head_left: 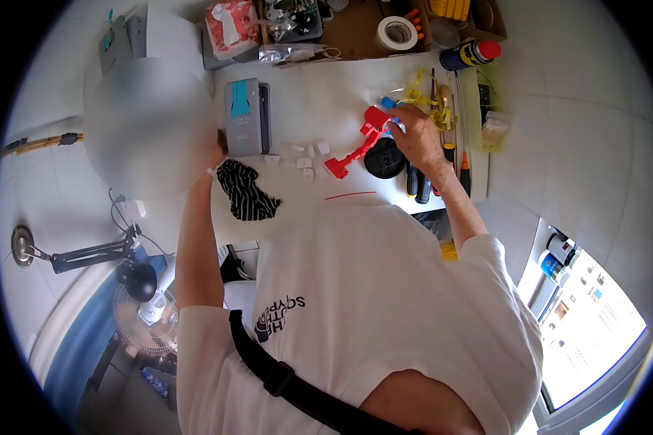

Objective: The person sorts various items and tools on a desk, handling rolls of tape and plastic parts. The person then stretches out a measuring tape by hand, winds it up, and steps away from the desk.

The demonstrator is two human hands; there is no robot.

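One white worktable (297, 101), and at its near side a white T-shirt (384, 275) with dark print upside down to the view, SOUTH and TYPE roughly readable. At the far edge, a cardboard box (352, 38) with a white tape roll (382, 33) and a jumble of small parts (290, 18) inside. Along the right edge, a yellow-green tray (474, 109) with a clear plastic bag (495, 125). Left of centre, a grey case (243, 138) with a teal label (240, 98), lettering too small to read. Just right of the box, a red-capped WD-40 can (466, 55). Left arm stretched forward, left hand (220, 145) beside the case, mostly hidden behind a pale blur; cannot tell whether open or closed. Right arm reaching forward, right hand (417, 138) curled inward, thumb and fingers pinched on the far end of a jointed red plastic piece (373, 138), beside a black round lid (383, 159), near end close to scattered white plastic pieces (305, 164).
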